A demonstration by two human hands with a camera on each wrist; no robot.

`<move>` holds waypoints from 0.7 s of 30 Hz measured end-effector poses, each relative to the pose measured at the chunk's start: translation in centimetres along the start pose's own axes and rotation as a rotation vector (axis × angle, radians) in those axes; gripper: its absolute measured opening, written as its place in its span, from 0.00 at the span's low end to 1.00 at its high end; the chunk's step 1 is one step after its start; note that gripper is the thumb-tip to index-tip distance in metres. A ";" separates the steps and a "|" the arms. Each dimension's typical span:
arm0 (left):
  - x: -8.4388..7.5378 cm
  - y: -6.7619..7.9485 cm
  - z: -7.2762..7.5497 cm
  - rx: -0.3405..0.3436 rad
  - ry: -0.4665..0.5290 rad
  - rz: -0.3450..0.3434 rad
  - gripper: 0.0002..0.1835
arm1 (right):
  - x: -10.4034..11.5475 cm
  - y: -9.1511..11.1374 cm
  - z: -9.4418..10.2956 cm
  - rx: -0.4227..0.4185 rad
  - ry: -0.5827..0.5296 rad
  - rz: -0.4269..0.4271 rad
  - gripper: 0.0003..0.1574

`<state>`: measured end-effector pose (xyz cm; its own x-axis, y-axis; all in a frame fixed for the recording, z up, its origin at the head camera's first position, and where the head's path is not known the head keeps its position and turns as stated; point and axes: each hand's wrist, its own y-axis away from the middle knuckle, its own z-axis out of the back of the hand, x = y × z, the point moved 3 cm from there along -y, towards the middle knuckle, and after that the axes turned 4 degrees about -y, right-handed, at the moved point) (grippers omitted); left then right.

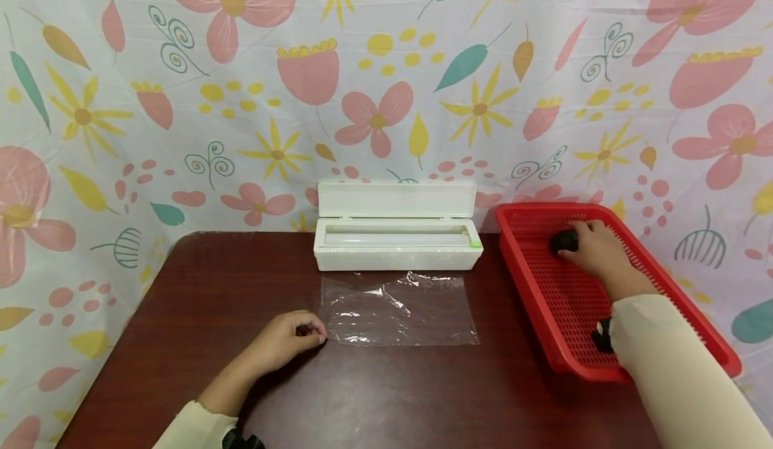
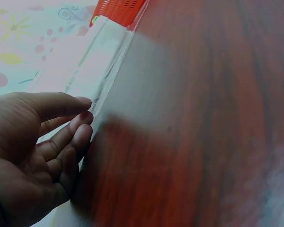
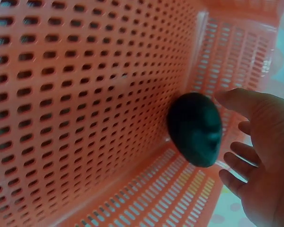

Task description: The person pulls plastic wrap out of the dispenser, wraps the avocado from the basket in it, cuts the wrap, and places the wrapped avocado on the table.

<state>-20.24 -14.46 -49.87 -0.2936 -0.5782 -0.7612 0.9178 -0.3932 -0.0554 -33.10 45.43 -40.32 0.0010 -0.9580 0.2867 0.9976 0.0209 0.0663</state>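
Note:
My right hand [image 1: 594, 251] reaches into the red basket [image 1: 531, 315] at a dark, egg-shaped fruit, avocado-like [image 1: 564, 241]. In the right wrist view a slight gap shows between the curved fingers and this fruit [image 3: 195, 129]; the thumb tip is close to its side. A second dark fruit [image 1: 602, 335] lies nearer in the basket, partly hidden by the sleeve. My left hand [image 1: 290, 338] rests on the table by the near left corner of a clear plastic film sheet [image 1: 398, 311]. Its fingers [image 2: 83, 137] are loosely bent, and no clear hold on the film shows.
Behind the film stands a white wrap dispenser [image 1: 398, 258], its lid [image 1: 395, 201] raised and a roll inside. A brown table [image 1: 386, 395] carries everything. A flower-patterned cloth [image 1: 374, 53] hangs at the back. The basket's raised rim stands right of the dispenser.

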 end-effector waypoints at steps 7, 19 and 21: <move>0.0 0.1 0.1 -0.005 -0.004 -0.004 0.05 | -1.5 -0.6 -0.5 -0.025 0.034 0.027 0.55; -0.1 0.1 0.1 -0.006 0.004 -0.002 0.05 | -2.4 -0.9 -1.4 -0.070 0.112 0.085 0.54; -0.1 0.0 0.1 -0.005 0.002 0.000 0.05 | -2.3 -1.0 -1.4 -0.075 0.122 0.092 0.55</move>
<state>-20.21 -14.50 -49.78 -0.2934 -0.5762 -0.7628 0.9189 -0.3900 -0.0588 -33.97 47.18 -42.38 0.0964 -0.9808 0.1697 0.9953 0.0930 -0.0275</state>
